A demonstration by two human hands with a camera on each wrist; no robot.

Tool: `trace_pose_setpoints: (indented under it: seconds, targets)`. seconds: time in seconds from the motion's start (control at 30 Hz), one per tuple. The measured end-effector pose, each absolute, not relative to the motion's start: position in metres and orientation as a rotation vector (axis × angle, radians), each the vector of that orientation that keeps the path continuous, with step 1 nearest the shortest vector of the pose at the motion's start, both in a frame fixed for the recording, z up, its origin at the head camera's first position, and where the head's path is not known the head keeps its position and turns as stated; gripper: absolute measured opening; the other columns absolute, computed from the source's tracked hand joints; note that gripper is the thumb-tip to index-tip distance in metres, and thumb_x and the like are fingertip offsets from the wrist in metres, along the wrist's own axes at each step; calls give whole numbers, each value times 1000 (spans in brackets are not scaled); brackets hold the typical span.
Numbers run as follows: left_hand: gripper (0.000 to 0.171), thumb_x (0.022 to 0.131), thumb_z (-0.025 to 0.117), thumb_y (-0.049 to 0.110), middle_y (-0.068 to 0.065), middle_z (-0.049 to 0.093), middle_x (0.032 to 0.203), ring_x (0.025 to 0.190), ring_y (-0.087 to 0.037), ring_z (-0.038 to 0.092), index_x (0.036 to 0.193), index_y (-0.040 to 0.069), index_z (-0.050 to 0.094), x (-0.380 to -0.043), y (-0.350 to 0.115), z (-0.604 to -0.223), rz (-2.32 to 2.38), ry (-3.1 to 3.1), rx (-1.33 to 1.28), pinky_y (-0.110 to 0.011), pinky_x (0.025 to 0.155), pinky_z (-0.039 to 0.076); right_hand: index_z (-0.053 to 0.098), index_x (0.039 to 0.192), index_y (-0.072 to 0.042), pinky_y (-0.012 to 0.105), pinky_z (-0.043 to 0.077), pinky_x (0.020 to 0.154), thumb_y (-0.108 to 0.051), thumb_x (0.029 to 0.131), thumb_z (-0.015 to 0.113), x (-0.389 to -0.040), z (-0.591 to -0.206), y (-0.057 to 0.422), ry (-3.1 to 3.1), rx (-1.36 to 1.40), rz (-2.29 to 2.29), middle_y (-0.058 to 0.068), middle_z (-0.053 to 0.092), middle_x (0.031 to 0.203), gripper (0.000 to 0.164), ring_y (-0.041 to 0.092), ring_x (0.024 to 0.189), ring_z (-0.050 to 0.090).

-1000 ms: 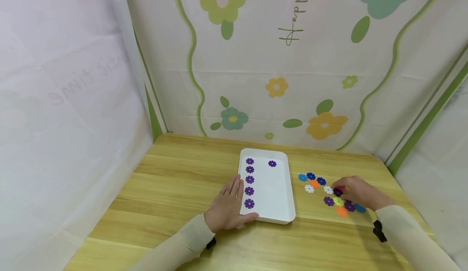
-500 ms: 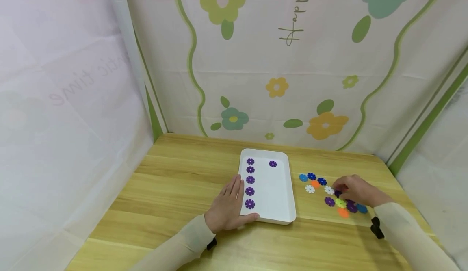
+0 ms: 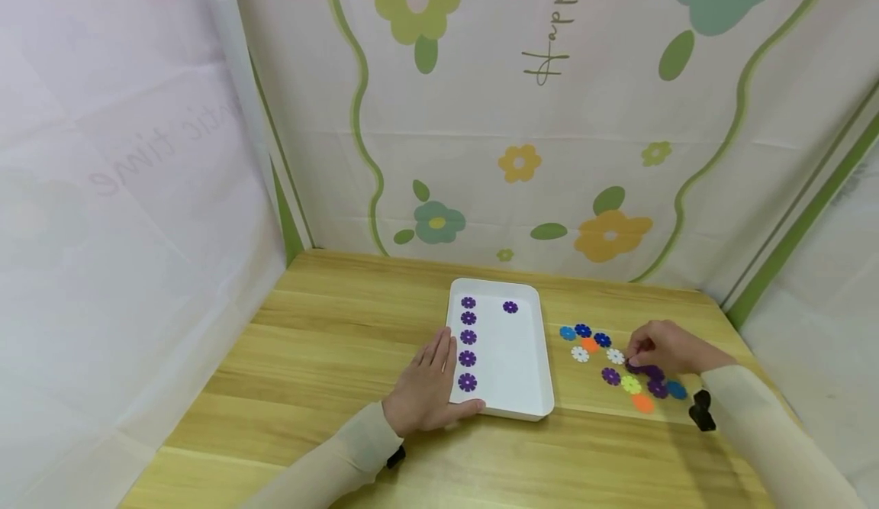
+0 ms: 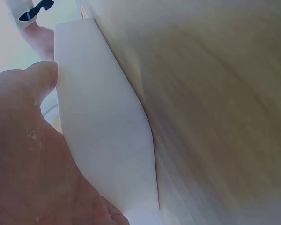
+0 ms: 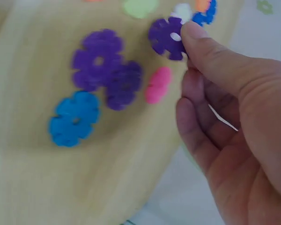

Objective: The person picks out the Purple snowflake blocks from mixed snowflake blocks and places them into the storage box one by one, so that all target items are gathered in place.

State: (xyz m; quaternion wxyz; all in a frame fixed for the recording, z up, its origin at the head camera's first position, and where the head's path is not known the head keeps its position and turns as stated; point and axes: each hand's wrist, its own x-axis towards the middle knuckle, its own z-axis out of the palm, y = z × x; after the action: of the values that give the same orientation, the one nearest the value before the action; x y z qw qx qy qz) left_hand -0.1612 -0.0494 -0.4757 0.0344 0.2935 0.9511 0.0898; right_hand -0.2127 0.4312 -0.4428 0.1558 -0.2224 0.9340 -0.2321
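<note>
My right hand [image 3: 668,347] pinches a purple snowflake disc [image 5: 165,39] between thumb and fingers, above the loose pile on the table. Close below it in the right wrist view are two overlapping purple discs [image 5: 97,61], a pink disc [image 5: 158,85] and a blue disc [image 5: 75,119]. A white tray [image 3: 511,360] stands left of the pile. My left hand [image 3: 424,388] rests against its near left corner, fingers straight along the left side and thumb on the near rim. Inside the tray, several purple snowflake discs [image 3: 468,337] form a column at the left, and one purple disc [image 3: 510,307] lies at the far right.
Other loose discs lie right of the tray: dark blue ones [image 3: 602,339], white ones [image 3: 580,354], a yellow-green one [image 3: 630,384] and orange ones [image 3: 642,403]. A flower-printed cloth [image 3: 481,112] hangs behind the wooden table [image 3: 343,326].
My right hand has lifted slightly from the pile with the purple disc pinched in its fingers. The yellow-green disc has shifted a little. My left hand and the tray stay put.
</note>
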Motion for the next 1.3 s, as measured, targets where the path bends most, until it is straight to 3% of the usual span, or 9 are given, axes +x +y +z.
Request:
trace_pose_setpoints:
  seconds: [0.33,0.7,1.03,1.3]
  targets:
    - [112,98,46,79,-29,15,174,164,-42,19,164,-8,23,-161,-52,-475,257,2939,914,-52,131,29,74,90,-11,23,48,65,-11,105,65,-234,-402,400,2658,-674,-588,-5,68,80,17,4,65,53]
    - [116,96,38,86,-26,10,176,165,-40,13,166,-5,19,-167,-51,-490,237,2952,921,-51,132,27,75,90,-13,25,50,68,-15,105,67,-264,-375,325,2686,-739,-460,-8,70,82,17,9,73,57]
    - [116,96,40,85,-24,9,177,165,-38,13,167,-4,19,-166,-50,-485,226,2928,878,-51,132,27,80,91,-13,26,52,70,-11,102,70,-298,-374,254,2659,-789,-372,2,75,86,14,11,73,57]
    - [114,96,40,84,-25,12,176,165,-39,17,166,-5,21,-163,-50,-477,201,2926,888,-50,131,29,82,97,-8,26,54,73,-11,101,71,-312,-398,235,2685,-753,-394,3,77,92,12,12,77,60]
